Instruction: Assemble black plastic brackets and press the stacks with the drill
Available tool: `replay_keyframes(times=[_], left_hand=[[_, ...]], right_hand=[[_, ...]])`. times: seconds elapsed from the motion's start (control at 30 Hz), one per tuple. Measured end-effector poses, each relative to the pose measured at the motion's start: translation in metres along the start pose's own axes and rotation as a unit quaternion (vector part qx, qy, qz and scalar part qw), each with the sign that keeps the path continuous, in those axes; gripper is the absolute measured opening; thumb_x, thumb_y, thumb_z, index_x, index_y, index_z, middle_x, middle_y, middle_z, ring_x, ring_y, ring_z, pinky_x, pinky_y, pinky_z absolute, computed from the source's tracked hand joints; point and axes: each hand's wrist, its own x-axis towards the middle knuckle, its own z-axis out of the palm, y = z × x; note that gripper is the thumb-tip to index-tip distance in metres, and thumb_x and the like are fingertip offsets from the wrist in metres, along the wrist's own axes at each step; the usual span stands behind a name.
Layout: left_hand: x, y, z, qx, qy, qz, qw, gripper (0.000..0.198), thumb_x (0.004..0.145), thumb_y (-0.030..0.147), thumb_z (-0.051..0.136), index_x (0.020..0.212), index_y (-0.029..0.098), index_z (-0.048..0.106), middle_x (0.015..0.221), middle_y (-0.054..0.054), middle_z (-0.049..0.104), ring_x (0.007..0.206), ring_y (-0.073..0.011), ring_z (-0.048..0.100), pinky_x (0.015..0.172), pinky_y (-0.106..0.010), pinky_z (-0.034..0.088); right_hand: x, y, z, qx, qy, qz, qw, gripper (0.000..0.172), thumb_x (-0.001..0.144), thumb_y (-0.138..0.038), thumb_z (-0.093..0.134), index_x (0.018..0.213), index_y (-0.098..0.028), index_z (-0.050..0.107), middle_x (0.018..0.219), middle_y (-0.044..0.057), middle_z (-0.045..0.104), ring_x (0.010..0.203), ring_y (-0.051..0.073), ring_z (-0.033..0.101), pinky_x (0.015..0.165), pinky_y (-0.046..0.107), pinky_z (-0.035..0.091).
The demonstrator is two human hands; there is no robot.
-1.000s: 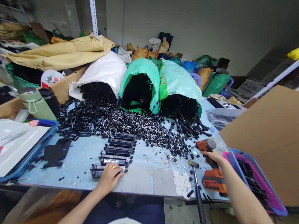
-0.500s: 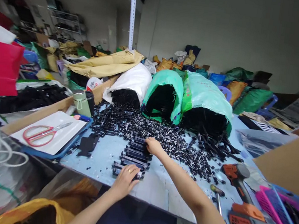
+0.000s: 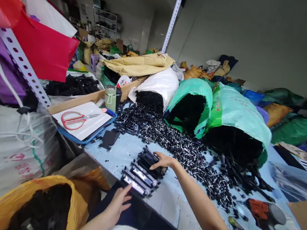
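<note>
A row of long black plastic parts (image 3: 139, 174) lies near the table's front edge, the nearer ones showing shiny pale strips. My right hand (image 3: 163, 161) rests over the far end of the row, thumb and fingers apart on several closely bunched black parts. At the front edge, my left hand (image 3: 115, 205) has its fingers spread, with the index fingertip close to the nearest part; whether it touches cannot be made out. Beyond the row spreads a heap of small black pieces with silvery pins (image 3: 178, 143). A flat black piece (image 3: 109, 138) lies to the left.
Behind the heap, a white sack (image 3: 160, 83) and two green sacks (image 3: 193, 86) (image 3: 242, 112) lie with mouths facing me. Red-handled scissors (image 3: 74, 120) rest on a blue tray (image 3: 82, 141), beside a green flask (image 3: 110, 97). An orange power drill (image 3: 262, 221) lies at right; a yellow bag (image 3: 72, 202) stands below left.
The view has turned left. My left hand has drawn back from the nearest part toward the table edge. My right hand has spread its fingers, and the far parts sit closer together.
</note>
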Motion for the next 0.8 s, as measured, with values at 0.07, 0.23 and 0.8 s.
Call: replay_keyframes(times=[0.07,0.23,0.8], left_hand=[[-0.002,-0.007,0.002,-0.064,-0.016,0.044,0.997,0.039,0.07,0.047,0.06,0.096,0.022,0.048,0.102,-0.005,0.057,0.093,-0.0163,0.058,0.08,-0.032,0.045],[-0.01,-0.018,-0.002,-0.096,-0.023,0.072,0.993,0.04,0.072,0.046,0.057,0.104,0.024,0.048,0.103,-0.004,0.06,0.093,-0.0193,0.059,0.087,-0.039,0.044],[-0.04,-0.006,-0.207,-0.247,0.129,0.047,0.959,0.032,0.076,0.037,0.048,0.093,0.014,0.061,0.079,-0.008,0.069,0.081,-0.0258,0.064,0.075,-0.042,0.049]], right_hand=[[-0.009,-0.005,0.025,0.076,-0.008,-0.024,0.997,0.096,0.043,-0.051,0.074,0.124,-0.011,0.04,0.119,0.013,0.049,0.105,0.025,0.048,0.089,0.031,0.038],[-0.034,-0.022,0.062,0.204,-0.018,-0.021,0.979,0.084,0.044,-0.046,0.077,0.114,-0.015,0.043,0.094,0.004,0.058,0.082,0.018,0.055,0.074,0.029,0.043],[0.022,-0.205,0.216,0.27,-0.095,-0.168,0.943,0.076,0.053,-0.05,0.072,0.114,-0.019,0.04,0.11,0.006,0.054,0.103,0.023,0.05,0.091,0.038,0.036]])
